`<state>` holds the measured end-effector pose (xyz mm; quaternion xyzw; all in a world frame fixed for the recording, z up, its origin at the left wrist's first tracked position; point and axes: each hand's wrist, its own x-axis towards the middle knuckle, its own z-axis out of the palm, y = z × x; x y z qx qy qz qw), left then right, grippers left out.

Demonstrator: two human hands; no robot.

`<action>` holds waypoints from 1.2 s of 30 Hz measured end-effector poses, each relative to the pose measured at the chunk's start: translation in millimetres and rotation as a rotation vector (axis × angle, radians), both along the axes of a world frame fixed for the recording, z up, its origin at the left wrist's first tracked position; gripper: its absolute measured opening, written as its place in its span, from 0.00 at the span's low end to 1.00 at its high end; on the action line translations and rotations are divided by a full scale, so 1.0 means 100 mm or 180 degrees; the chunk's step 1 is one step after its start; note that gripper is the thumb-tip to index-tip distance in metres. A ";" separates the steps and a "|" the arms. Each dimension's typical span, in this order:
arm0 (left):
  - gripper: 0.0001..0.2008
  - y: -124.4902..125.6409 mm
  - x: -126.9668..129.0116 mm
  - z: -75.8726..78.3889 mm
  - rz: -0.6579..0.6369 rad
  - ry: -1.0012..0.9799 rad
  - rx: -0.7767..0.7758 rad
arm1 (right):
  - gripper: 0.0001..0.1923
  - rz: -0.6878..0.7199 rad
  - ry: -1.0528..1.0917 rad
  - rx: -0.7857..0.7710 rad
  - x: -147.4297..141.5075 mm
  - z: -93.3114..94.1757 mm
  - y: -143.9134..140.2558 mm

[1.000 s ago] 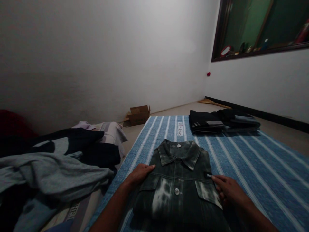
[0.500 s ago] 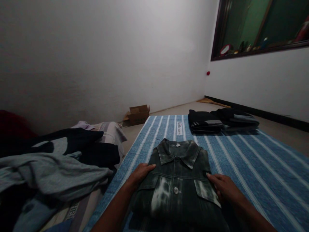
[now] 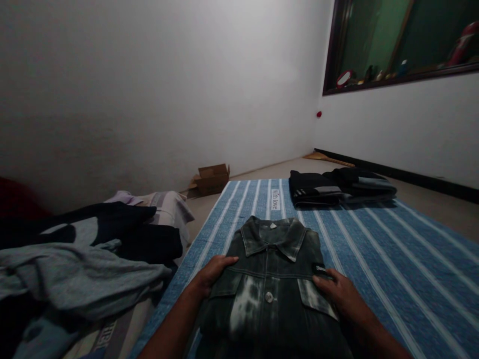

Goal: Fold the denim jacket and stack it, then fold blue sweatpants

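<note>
A dark green, bleach-patterned denim jacket (image 3: 267,289) lies folded, collar away from me, on a blue striped cloth (image 3: 209,224). Its front is buttoned and the two chest pocket flaps face up. My left hand (image 3: 216,271) grips the jacket's left side, thumb on top, the other fingers mostly hidden by the edge. At the opposite side my right hand (image 3: 337,289) holds the fabric, its thumb near the pocket flap and a finger beside a small black label (image 3: 319,269). The jacket's lower end fades into shadow.
Folded dark clothes (image 3: 316,188) lie at the cloth's far side. To the left, a loose pile holds a grey garment (image 3: 82,279) and dark garments (image 3: 149,239). An open cardboard box (image 3: 212,180) stands on the floor by the wall.
My right hand has shifted slightly, its thumb now further onto the jacket, and the black label shows beside it. The left hand keeps its place. The view has turned a little.
</note>
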<state>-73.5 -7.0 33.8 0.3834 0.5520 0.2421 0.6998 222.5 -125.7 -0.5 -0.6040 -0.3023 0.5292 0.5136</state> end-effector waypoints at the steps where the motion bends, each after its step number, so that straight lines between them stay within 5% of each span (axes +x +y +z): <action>1: 0.19 0.00 0.00 0.01 0.0009 -0.0049 -0.0064 | 0.26 -0.0051 0.0099 0.0012 -0.01 0.00 0.00; 7: 0.16 0.01 0.03 0.09 0.0269 -0.0229 -0.0378 | 0.30 -0.0002 0.0558 0.0234 -0.06 -0.04 0.00; 12: 0.15 0.06 0.05 0.07 0.0101 -0.0301 -0.0537 | 0.30 -0.0097 0.0429 0.0461 -0.10 -0.14 0.00; 27: 0.22 0.05 0.09 0.10 0.0082 -0.0049 0.0178 | 0.32 0.0109 0.0593 0.0654 -0.04 -0.02 0.01; 36: 0.23 0.13 0.38 0.46 0.0194 0.0011 0.0386 | 0.32 0.0060 0.0402 0.0611 0.29 0.49 0.19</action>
